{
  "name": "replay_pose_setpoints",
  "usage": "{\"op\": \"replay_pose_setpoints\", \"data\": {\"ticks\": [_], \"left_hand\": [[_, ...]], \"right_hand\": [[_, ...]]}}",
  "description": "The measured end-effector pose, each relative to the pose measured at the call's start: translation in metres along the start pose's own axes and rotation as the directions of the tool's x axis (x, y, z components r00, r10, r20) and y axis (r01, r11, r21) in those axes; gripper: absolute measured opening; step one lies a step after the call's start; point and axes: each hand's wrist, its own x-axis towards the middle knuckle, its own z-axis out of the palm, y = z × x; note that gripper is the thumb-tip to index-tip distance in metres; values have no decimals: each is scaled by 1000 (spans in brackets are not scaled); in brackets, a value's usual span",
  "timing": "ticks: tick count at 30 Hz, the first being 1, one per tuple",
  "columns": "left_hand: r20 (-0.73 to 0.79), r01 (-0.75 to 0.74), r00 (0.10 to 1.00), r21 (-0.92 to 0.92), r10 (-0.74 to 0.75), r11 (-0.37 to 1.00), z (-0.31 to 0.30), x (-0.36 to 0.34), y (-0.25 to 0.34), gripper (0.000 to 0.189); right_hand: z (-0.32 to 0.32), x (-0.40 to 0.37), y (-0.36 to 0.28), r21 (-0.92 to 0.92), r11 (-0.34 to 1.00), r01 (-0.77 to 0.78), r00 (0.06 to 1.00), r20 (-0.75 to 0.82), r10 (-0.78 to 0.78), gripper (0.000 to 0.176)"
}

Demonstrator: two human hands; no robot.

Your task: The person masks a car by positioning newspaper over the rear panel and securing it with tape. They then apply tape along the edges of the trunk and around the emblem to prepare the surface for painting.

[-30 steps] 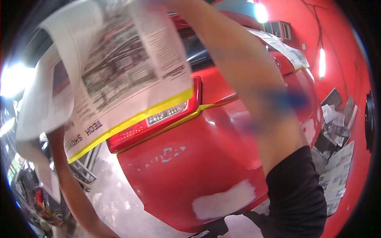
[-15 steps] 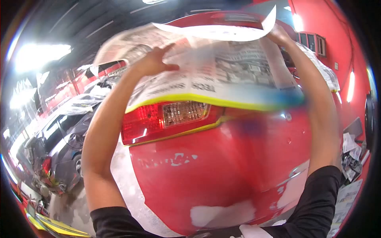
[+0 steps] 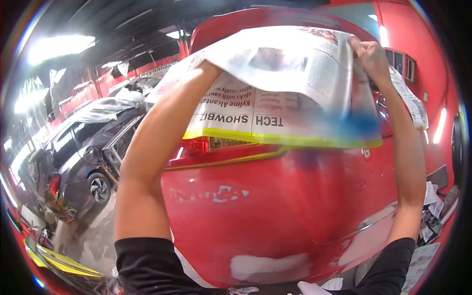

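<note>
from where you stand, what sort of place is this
Probably a car body and paint shop: a glossy red car with pale patches, a printed newspaper sheet edged with yellow tape, and a dark grey car partly under clear plastic.

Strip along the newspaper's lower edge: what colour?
The strip is bright yellow, showing best in the head view.

The newspaper (image 3: 322, 73) is thin printed paper, mostly matt; the yellow tape (image 3: 275, 139) along its edge looks smooth. The red car (image 3: 275, 196) shows smooth, glossy paint with dull pale patches (image 3: 270, 266). The tail light (image 3: 193, 147) appears shiny plastic. The sleeve (image 3: 147, 260) is matt black cloth.
</note>
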Motion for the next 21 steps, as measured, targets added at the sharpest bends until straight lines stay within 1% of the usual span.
{"op": "replay_pose_setpoints", "data": {"ticks": [1,2,3,4,5,6,7,9,11,13,14,16,17,19,20,21], "left_hand": [[-7,33,999,-37,-33,999,-1,4,-2,71],[-19,59,998,-72,-60,996,-2,6,-4,71],[-20,91,995,-110,-93,990,-5,8,-5,72],[-12,118,993,-142,-121,983,-6,15,-5,72],[4,144,989,-171,-146,975,-8,20,-6,72],[33,173,985,-200,-170,964,-9,27,-5,73],[73,210,977,-222,-198,952,-7,35,-6,73],[147,280,957,-258,-249,925,-12,45,-6,74],[200,329,939,-287,-280,899,-9,49,-9,75],[240,359,925,-305,-294,882,-6,52,-7,76],[256,374,918,-310,-303,874,-6,53,-6,76],[297,420,896,-332,-329,845,-10,52,-6,77],[327,449,880,-337,-344,828,-11,53,-1,78],[373,506,846,-337,-381,794,-13,54,10,79],[354,515,842,-304,-407,801,2,61,0,98],[231,318,937,-250,-263,914,28,65,-19,108]], "right_hand": [[1,-24,-22,-46,998,49,998,-31,-51,51],[3,-39,-32,-46,997,54,998,-28,-56,51],[6,-51,-38,-42,954,296,942,-151,-299,42],[7,-64,-43,-68,853,518,814,-266,-516,34],[4,-77,-51,-67,852,520,813,-266,-517,34],[-1,-89,-59,47,843,536,826,-237,-512,25],[-4,-98,-66,160,822,547,833,-203,-514,21],[2,-114,-77,-27,752,659,750,-45,-659,21],[23,-125,-96,-58,499,865,501,42,-864,17],[22,-139,-123,-49,306,951,308,260,-915,17],[23,-137,-127,-54,303,951,306,259,-916,17],[32,-127,-137,-102,106,989,130,267,-955,25],[45,-120,-139,-197,123,973,143,95,-985,30],[62,-75,-130,-505,169,846,261,117,-958,26],[67,-44,-120,-734,157,660,432,201,-879,28],[53,-6,-114,-772,208,600,432,94,-897,27]]}}
